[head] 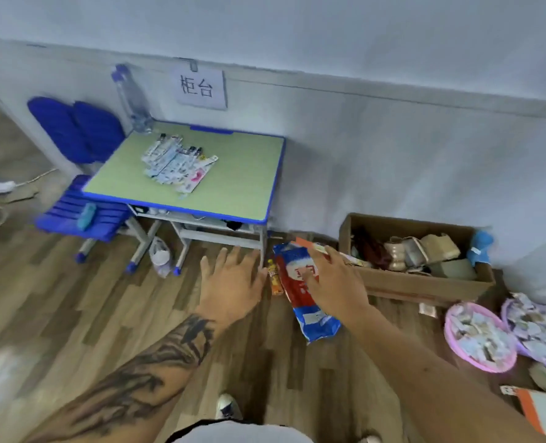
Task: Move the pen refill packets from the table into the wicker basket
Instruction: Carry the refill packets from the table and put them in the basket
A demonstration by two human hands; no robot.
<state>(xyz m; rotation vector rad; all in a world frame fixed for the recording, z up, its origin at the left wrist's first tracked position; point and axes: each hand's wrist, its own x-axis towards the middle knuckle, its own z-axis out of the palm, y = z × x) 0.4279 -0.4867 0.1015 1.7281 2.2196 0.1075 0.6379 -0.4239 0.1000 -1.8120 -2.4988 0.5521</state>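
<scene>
Packets (pixel 178 163) are seen piled loosely near the middle of the desk (pixel 242 187), well apart from both hands; no wicker basket can be made out. Nearest, a shoe (pixel 228 407) is seen on the wood floor (pixel 73 298). L hand (pixel 233 279) is stretched fwd w/ fingers spread, nothing held; forearm is tattooed. R hand (pixel 335 282) is also extended, fingers relaxed, released, over a red/blue bag (pixel 310 318) lying on the floor; contact w/ it can't be told. A small bottle (pixel 274 278) lies beside the bag. At right, two pink bowls (pixel 476 334) of paper bits are set near a cardboard box (pixel 421 254) of odds & ends. Farther back, blue chairs (pixel 79 174) are placed left of the desk, a water bottle (pixel 132 100) stands at its far-left corner, and a sign (pixel 199 89) is fixed on the wall.
</scene>
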